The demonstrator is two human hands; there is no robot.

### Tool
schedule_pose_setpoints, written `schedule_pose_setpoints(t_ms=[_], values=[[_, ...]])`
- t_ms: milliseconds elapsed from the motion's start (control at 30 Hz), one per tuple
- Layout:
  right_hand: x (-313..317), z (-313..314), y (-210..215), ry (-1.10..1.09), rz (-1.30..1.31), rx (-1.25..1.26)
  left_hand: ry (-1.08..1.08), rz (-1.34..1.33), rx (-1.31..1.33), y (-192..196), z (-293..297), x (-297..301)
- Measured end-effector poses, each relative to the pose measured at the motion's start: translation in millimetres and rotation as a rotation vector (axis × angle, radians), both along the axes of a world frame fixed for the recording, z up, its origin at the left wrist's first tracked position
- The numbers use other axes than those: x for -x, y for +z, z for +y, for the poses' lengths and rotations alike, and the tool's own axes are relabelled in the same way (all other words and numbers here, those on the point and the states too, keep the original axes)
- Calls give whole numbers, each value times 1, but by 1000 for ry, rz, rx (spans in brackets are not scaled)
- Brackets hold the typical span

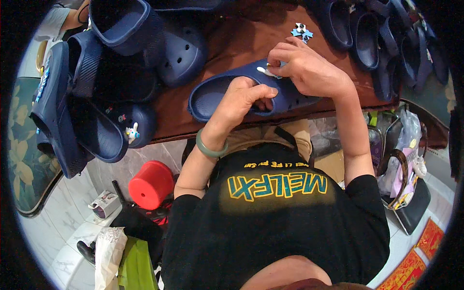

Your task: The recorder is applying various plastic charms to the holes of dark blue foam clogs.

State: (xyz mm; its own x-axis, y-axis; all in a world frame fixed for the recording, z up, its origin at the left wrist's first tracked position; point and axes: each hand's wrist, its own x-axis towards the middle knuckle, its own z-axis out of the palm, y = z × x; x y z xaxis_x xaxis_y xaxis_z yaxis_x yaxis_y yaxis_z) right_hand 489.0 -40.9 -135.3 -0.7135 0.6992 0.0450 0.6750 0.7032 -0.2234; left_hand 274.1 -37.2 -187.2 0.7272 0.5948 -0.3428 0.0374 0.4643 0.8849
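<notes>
The navy-blue foam clog lies across the brown-covered counter, heel left, toe right. The left hand pinches its near rim; the right hand, nearer its small white charm, curls there, grip's closure unclear.

The navy clog before you looks like moulded foam plastic, smooth and mostly matt, and its white charm like smooth, slightly shiny plastic. Your tabletop has a matt, soft-looking brown cloth surface. You wear a pale green bangle with a polished, stone-like finish and a matt black cloth T-shirt. Near you, the red stool is smooth plastic, the clear bag thin, shiny, crinkled plastic, and the pale tiles smooth and marbled
</notes>
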Motion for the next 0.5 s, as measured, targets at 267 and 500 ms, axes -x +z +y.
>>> schedule_pose_setpoints(t_ms=[267,500], values=[[-14,-5,-18,-216,376,161,141,-117,109,-2,-5,-7],[-20,-1,-35,-447,675,460,109,-129,108,2,-3,-6]])
